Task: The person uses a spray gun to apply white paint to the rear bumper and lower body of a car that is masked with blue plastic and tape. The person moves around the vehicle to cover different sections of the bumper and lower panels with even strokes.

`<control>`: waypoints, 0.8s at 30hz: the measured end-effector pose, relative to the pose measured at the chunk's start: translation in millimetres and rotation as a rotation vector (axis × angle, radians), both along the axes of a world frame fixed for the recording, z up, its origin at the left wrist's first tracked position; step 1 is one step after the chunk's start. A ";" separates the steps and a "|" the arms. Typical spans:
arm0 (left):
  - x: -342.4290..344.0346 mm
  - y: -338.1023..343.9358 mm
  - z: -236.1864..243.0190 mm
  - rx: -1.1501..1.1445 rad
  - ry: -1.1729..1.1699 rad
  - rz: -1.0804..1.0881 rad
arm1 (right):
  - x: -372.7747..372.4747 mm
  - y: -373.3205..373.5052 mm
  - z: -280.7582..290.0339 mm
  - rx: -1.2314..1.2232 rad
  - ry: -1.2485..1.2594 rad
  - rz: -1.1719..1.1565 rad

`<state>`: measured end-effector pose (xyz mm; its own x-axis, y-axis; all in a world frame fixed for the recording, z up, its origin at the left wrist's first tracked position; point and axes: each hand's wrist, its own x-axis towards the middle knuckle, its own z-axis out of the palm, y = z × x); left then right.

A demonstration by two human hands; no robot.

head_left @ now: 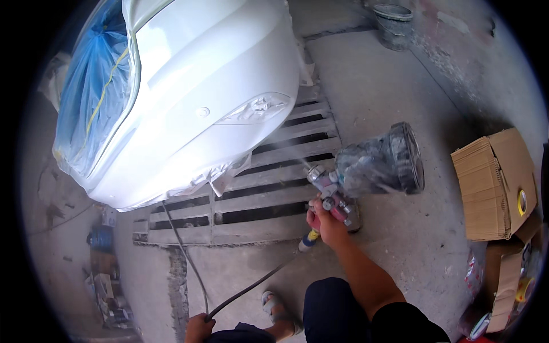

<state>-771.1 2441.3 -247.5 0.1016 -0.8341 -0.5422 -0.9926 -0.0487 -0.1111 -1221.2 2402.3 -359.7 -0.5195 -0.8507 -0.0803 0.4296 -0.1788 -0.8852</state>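
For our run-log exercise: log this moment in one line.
right hand: grips paint-spattered spray gun | aimed: white car body | left hand: holds grey hose

Left hand (199, 328) cut off by the lower edge, only knuckles and part of the fist shown, fingers hidden around the air hose (251, 287). Right hand (326, 222) partly hidden behind the spray gun (330, 193), fingertips out of sight. Spray cup (380, 162) blurred under a plastic wrap, contents impossible to tell. Car body (189, 97) cropped at the top edge, windows hidden under blue masking film (94, 86). Clutter (106, 274) at lower left too small and dim to identify. Cardboard boxes (494, 183) clipped by the dark right rim.
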 end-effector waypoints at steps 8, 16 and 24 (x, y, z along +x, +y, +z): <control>-3.7 1.9 -6.0 0.121 0.106 -0.066 | 12.1 35.9 -45.3 -0.100 0.362 0.110; -7.0 11.6 -0.5 0.094 0.132 -0.013 | -2.1 -2.7 14.3 0.133 0.019 -0.206; 11.0 11.1 -10.8 0.133 0.103 -0.001 | 77.9 13.5 -8.8 -0.206 0.567 0.391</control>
<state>-760.1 2452.4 -258.3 0.0396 -0.7540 -0.6556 -0.9991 -0.0398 -0.0147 -1143.4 2415.8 -368.5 -0.0878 -0.9519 0.2936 -0.0191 -0.2931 -0.9559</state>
